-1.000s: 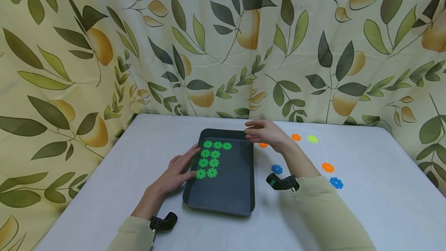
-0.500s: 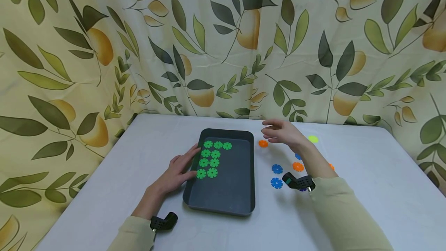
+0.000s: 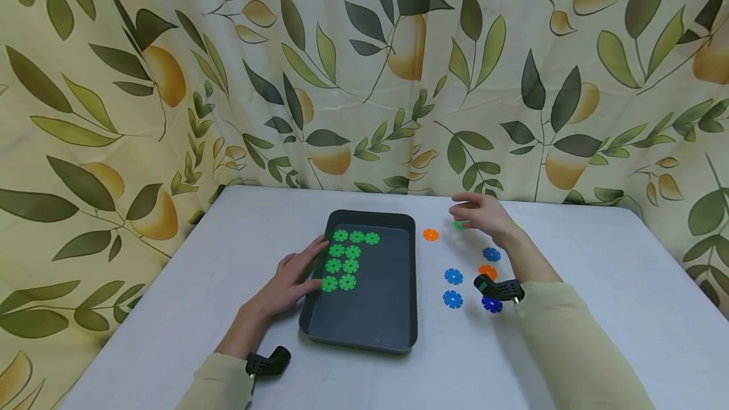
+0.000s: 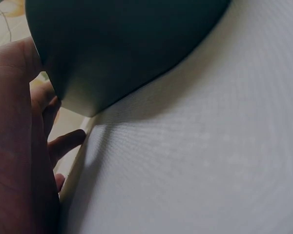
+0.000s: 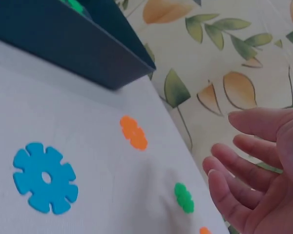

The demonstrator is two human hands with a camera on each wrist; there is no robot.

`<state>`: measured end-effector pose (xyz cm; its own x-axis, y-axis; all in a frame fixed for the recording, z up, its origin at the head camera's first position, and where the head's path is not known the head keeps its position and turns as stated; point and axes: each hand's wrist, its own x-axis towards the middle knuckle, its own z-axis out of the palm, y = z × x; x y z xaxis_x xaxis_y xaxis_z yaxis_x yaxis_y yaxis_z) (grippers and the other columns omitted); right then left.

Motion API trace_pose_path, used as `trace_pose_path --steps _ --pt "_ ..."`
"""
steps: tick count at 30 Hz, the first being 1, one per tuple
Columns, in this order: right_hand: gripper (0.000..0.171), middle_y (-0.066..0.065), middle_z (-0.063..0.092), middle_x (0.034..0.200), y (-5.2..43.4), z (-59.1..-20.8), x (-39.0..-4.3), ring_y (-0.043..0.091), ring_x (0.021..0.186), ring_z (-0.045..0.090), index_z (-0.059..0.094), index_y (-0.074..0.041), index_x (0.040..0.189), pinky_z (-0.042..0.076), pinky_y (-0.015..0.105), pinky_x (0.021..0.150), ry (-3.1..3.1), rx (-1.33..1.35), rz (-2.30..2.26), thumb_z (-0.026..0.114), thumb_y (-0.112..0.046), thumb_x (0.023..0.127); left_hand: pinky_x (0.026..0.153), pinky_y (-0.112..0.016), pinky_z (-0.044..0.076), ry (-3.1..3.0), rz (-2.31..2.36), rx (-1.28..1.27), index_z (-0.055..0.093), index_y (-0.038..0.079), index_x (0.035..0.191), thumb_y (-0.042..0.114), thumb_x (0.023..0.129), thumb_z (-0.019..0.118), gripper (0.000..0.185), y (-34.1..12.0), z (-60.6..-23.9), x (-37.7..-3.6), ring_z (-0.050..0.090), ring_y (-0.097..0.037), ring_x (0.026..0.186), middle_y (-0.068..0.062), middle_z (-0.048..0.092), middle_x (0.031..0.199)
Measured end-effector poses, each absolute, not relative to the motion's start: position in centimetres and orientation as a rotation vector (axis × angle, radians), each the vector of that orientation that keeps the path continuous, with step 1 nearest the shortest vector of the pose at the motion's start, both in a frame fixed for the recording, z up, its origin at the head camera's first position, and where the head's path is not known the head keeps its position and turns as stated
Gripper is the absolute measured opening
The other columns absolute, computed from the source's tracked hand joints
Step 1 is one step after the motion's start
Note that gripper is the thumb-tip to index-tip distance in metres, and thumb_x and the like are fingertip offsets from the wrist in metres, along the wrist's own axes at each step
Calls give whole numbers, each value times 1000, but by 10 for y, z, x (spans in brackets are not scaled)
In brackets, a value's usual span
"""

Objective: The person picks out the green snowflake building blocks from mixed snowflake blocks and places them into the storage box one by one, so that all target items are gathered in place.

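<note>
Head view, left hand (image 3: 290, 280) flat on the worktop (image 3: 598, 283), grip relaxed, fingers against the dark tray (image 3: 393, 309) wall, green discs (image 3: 344, 258) inside, right hand (image 3: 484, 215) farther off, grip spread, empty, right wrist alone showing a small green disc (image 5: 184, 197) just beside its fingertips (image 5: 217, 180)

Both arms are covered by long sleeves of a pale, yellowish-olive fabric, plain and without visible pattern, that end at the wrists and leave the hands bare. The left hand (image 3: 293, 277) and the right hand (image 3: 483, 214) wear no gloves, rings or watches that can be seen. At each cuff sits a small black device with a stubby, angled body and a dotted, perforated surface: one at the left wrist (image 3: 266, 361), toward 7 o'clock in the head view, and one at the right wrist (image 3: 498, 288), toward 4 o'clock, with a green tip.
</note>
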<state>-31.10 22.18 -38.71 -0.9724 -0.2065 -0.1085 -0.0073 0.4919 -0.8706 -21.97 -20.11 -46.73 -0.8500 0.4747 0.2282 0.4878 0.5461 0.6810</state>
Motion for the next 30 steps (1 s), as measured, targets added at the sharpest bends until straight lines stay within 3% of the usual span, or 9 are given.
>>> trace_pose_path --steps 21,30 --pt "55 31 51 137 241 -411 -330 42 119 52 42 7 147 44 48 103 2644 2 -1341 61 -18 102 111 -61 11 -2754 -1195 -865 29 16 160 27 95 60 73 -203 -466 -222 21 -28 151 -4 16 168" --pt "52 29 56 132 242 -421 -337 39 113 53 46 7 144 47 43 97 2675 5 -1255 64 -14 99 111 -60 12 -2746 -1191 -877 29 15 160 28 95 60 73 -203 -468 -222 22 -28 151 -5 17 168"
